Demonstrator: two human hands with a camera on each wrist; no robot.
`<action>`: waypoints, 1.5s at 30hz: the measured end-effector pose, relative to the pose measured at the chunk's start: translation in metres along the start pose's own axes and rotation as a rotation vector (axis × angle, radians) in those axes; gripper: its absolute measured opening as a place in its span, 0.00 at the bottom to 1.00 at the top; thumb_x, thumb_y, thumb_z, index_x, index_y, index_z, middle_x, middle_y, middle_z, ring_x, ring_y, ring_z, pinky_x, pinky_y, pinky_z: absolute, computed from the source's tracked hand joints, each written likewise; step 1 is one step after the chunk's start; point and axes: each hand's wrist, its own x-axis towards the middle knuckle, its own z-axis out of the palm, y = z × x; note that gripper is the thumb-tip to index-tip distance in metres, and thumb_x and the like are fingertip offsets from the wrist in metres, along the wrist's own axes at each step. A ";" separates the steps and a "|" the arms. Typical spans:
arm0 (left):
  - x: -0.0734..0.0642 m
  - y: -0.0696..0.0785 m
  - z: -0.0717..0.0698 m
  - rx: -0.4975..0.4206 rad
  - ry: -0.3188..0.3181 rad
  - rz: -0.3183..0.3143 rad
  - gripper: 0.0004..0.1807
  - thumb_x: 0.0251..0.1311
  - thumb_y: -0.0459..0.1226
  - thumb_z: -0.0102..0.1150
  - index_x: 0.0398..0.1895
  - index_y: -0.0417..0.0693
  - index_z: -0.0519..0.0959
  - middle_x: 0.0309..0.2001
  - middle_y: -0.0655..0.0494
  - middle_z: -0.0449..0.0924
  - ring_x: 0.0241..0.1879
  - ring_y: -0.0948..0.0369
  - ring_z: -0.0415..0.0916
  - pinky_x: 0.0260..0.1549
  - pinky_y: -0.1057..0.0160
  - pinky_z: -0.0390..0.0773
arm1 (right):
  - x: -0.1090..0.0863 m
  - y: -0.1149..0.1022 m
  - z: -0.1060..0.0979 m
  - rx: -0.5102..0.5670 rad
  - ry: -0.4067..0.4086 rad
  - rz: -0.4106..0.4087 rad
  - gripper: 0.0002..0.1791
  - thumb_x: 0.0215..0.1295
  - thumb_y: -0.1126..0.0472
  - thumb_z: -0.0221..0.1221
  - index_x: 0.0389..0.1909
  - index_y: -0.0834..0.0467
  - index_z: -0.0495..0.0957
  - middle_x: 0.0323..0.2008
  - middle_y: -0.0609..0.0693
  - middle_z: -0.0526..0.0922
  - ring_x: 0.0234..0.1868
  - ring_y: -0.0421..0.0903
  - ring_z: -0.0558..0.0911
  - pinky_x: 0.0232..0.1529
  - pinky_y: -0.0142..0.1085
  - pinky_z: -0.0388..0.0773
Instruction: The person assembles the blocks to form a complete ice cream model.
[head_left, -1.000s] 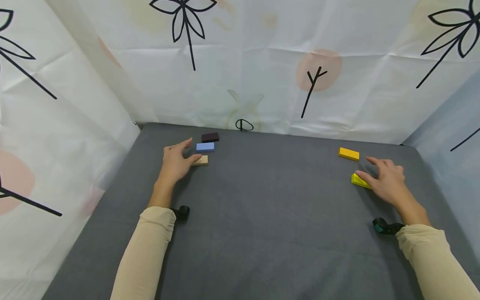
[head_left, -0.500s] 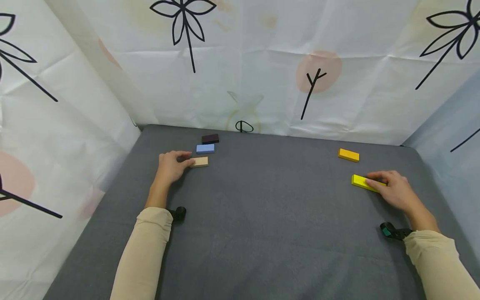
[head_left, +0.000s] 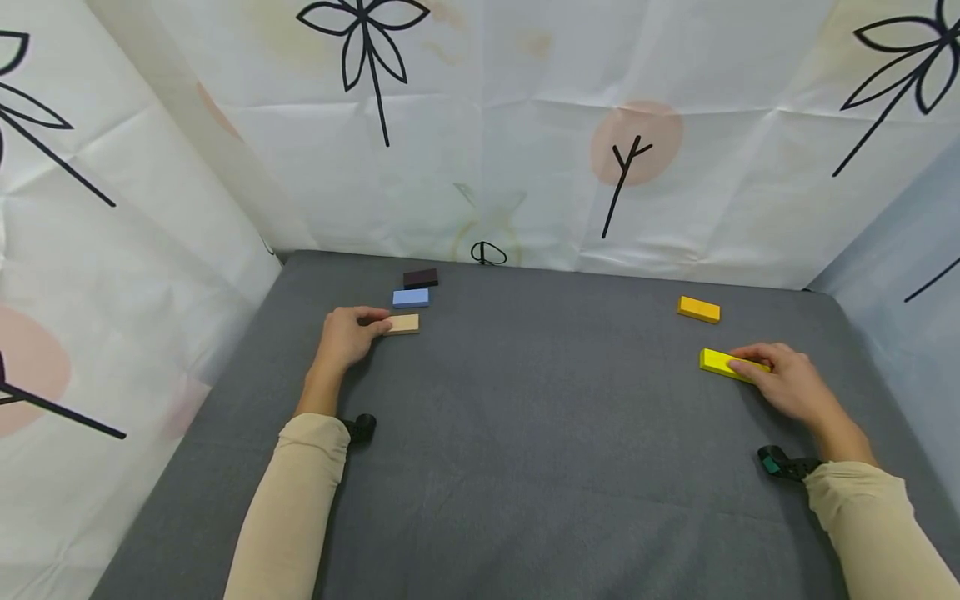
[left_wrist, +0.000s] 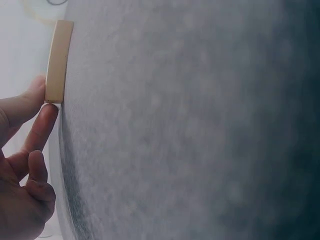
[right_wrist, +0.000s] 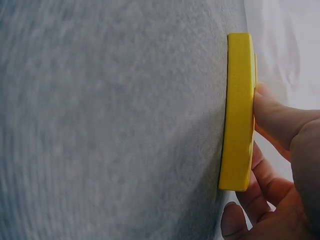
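Note:
In the head view my left hand (head_left: 347,336) holds the left end of a beige wooden block (head_left: 406,324) between thumb and fingers. The left wrist view shows the thumb against this block (left_wrist: 59,62) and a fingertip at its near end, with the other fingers folded back. Over on the right, my right hand (head_left: 784,380) grips a long yellow block (head_left: 720,363) by its right part. Its thumb lies along one side of the yellow block (right_wrist: 237,112) in the right wrist view, the fingers partly hidden behind. Both blocks lie flat at the grey cloth.
Just behind the beige block lie a blue block (head_left: 411,297) and a dark brown block (head_left: 421,277). An orange-yellow block (head_left: 698,309) sits behind the yellow one. Grey cloth (head_left: 555,433) covers the table, and a white printed curtain (head_left: 525,192) rises along its back edge.
Both hands have closed from spread fingers onto their blocks. Since half a second ago, the beige block has shifted slightly right and the yellow block slightly left.

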 end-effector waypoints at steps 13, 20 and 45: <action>0.001 0.018 0.015 -0.042 -0.024 -0.043 0.16 0.67 0.45 0.66 0.54 0.49 0.87 0.55 0.44 0.86 0.60 0.45 0.78 0.61 0.45 0.75 | 0.006 -0.019 0.008 0.038 -0.033 0.001 0.27 0.79 0.47 0.53 0.59 0.67 0.79 0.53 0.70 0.75 0.45 0.59 0.70 0.39 0.41 0.62; 0.001 0.031 0.026 -0.044 -0.036 -0.016 0.15 0.66 0.45 0.67 0.52 0.51 0.88 0.50 0.44 0.88 0.52 0.47 0.81 0.52 0.49 0.79 | 0.009 -0.032 0.015 0.096 -0.039 0.022 0.28 0.78 0.45 0.53 0.59 0.67 0.79 0.56 0.71 0.74 0.48 0.60 0.71 0.41 0.41 0.65; 0.010 0.070 0.056 0.016 -0.083 -0.013 0.16 0.65 0.49 0.68 0.53 0.57 0.88 0.52 0.50 0.88 0.53 0.50 0.82 0.54 0.49 0.79 | 0.015 -0.082 0.037 0.158 -0.043 -0.070 0.21 0.75 0.51 0.59 0.54 0.66 0.83 0.44 0.60 0.80 0.39 0.48 0.74 0.34 0.32 0.71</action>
